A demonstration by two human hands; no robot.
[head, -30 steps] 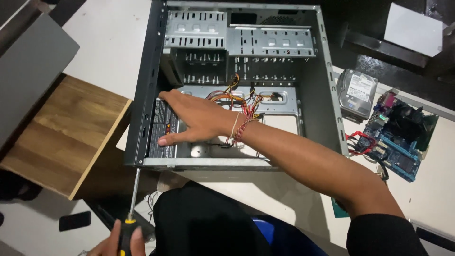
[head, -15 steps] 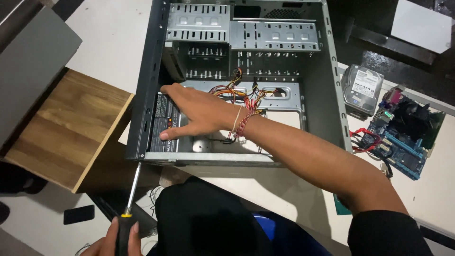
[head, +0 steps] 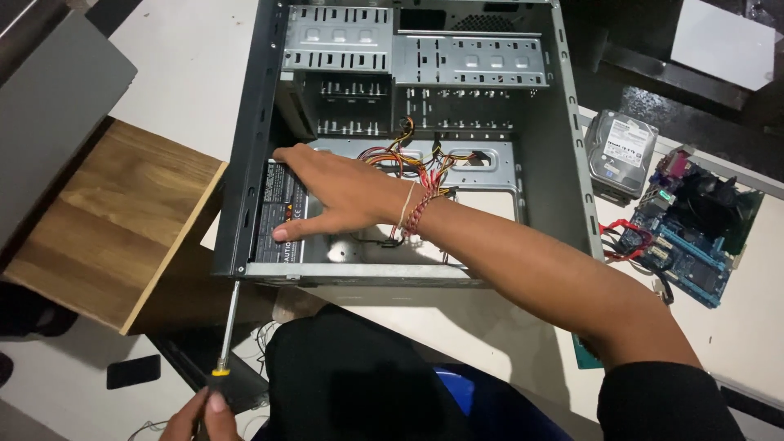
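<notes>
Grey steel computer case, lying open on the white counter, is being entered by the right hand, fingers spread flat on the power supply seated in its near-left corner. A screwdriver is being gripped by the left hand, its tip being held at the case's near edge. The hard drive and motherboard are lying outside, still to be fitted, judging by this.

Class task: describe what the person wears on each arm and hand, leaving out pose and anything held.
The right hand is bare, with red-and-white thread bands at the wrist and a black sleeve above the elbow. The left hand is bare, only partly in view.
</notes>
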